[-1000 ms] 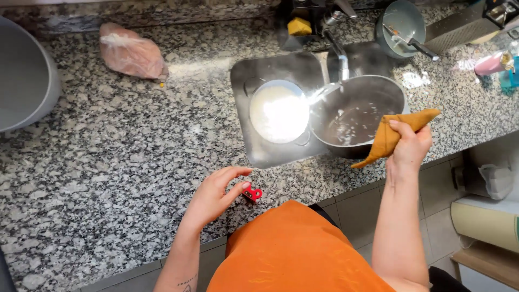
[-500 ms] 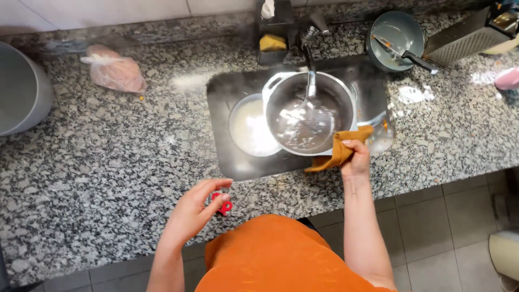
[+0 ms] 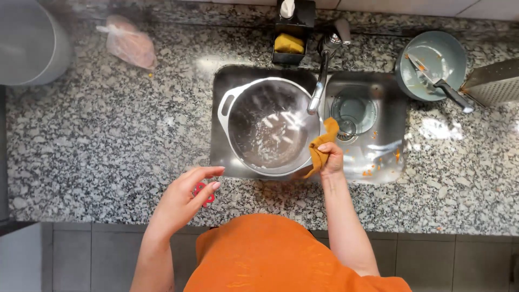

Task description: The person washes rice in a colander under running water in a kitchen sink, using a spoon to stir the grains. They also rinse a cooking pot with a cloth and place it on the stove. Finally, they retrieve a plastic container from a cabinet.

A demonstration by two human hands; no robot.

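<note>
Granite counter (image 3: 108,135) runs under everything, with a grey bin (image 3: 27,48) and a pink plastic bag (image 3: 127,43) at its far left. Nearer the front edge, the left hand (image 3: 181,200) hovers just above the counter, fingers loosely spread and holding nothing, with a small red object (image 3: 201,190) partly hidden beneath it. Right of that, 1 steel pot (image 3: 267,127) sits in the sink (image 3: 378,157) under the tap (image 3: 321,81), water glinting inside. The right hand (image 3: 331,158), arm extended forward from the body, is clenched around a mustard cloth (image 3: 323,143) against the pot's right rim. This looks like rinsing the pot; tipping it would call for a steady grip through the cloth. A dirty bowl (image 3: 432,62) with a knife (image 3: 440,84) stands far right, beside a grater (image 3: 494,81).
</note>
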